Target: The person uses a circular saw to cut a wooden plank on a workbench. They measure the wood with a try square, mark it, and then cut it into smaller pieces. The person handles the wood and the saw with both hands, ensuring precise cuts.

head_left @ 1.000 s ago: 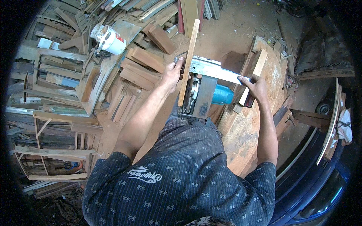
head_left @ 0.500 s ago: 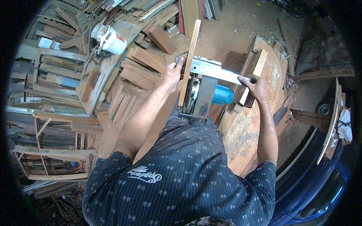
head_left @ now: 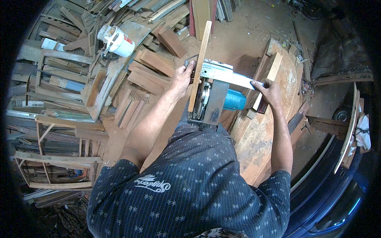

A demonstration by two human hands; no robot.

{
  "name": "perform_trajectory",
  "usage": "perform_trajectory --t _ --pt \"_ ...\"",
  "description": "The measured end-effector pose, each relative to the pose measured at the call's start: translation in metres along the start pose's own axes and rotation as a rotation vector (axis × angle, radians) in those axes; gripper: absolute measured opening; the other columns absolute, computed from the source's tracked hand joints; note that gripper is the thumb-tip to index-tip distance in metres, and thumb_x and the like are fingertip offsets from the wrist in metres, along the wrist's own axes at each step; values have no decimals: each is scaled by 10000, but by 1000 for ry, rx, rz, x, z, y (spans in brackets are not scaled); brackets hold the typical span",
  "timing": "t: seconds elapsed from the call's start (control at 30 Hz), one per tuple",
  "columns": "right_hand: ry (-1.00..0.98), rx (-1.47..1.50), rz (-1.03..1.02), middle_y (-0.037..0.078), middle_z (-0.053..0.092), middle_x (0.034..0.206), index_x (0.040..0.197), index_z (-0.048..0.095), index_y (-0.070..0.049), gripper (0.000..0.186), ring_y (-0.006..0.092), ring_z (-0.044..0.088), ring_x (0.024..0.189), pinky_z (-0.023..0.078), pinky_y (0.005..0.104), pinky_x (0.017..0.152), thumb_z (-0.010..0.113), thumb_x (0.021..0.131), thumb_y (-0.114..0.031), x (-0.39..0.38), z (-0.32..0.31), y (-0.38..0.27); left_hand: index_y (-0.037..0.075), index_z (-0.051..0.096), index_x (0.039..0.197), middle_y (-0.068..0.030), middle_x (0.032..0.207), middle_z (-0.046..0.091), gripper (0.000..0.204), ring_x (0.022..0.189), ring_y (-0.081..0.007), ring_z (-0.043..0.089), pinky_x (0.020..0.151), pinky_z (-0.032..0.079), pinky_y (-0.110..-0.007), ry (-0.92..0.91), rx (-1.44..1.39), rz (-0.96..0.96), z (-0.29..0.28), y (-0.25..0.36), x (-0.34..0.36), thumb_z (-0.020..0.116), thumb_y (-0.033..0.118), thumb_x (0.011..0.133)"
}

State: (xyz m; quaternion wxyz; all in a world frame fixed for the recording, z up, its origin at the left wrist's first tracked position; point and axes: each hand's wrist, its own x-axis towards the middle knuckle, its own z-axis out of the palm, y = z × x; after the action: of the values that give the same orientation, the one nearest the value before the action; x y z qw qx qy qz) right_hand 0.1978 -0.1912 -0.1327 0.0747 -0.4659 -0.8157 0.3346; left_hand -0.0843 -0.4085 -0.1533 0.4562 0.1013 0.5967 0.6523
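A long, narrow wooden strip lies slanted along the left side of a power saw with a teal motor housing. My left hand is closed at the strip's left edge, thumb uppermost, with some fingers hidden. A pale metal bar runs from the saw to my right hand, whose thumb presses on its end while the fingers curl under. Between the bar and my lap sit the saw's round guard and a dark flat plate.
A dusty wooden slab with a squared timber piece on it stands to the right. Stacked boards, wooden frames and a white bucket crowd the left. A blue car is at lower right.
Both hands, the strip and the saw stay as they were. The view has shifted only very slightly.
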Motion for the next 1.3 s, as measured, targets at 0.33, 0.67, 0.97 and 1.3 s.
perform_trajectory --t 0.33,0.67,0.97,1.3 --pt "-10 11 4 120 647 678 765 691 10 658 210 629 646 486 376 597 789 724 -639 -2 1 0 25 646 994 -51 832 673 372 644 -127 637 563 563 -275 1 12 16 2 3 -4 522 374 1033" --pt "1 30 22 121 656 676 762 700 0 648 212 641 646 499 374 585 795 718 -639 -6 4 1 33 650 1003 -45 839 676 360 662 -127 643 574 567 -274 -20 2 3 3 5 -9 524 369 1033" --pt "-1 29 35 117 648 667 750 694 2 645 201 627 620 488 365 563 803 713 -633 -7 6 5 31 642 1015 -42 827 666 353 670 -126 644 565 568 -271 -12 0 -12 1 3 -9 522 363 1034" --pt "3 36 1 104 632 645 737 684 -6 632 186 605 599 469 352 540 805 718 -626 -9 8 2 28 642 1028 -46 842 676 370 658 -120 642 569 560 -259 -24 6 -7 -4 0 -9 501 370 1042"
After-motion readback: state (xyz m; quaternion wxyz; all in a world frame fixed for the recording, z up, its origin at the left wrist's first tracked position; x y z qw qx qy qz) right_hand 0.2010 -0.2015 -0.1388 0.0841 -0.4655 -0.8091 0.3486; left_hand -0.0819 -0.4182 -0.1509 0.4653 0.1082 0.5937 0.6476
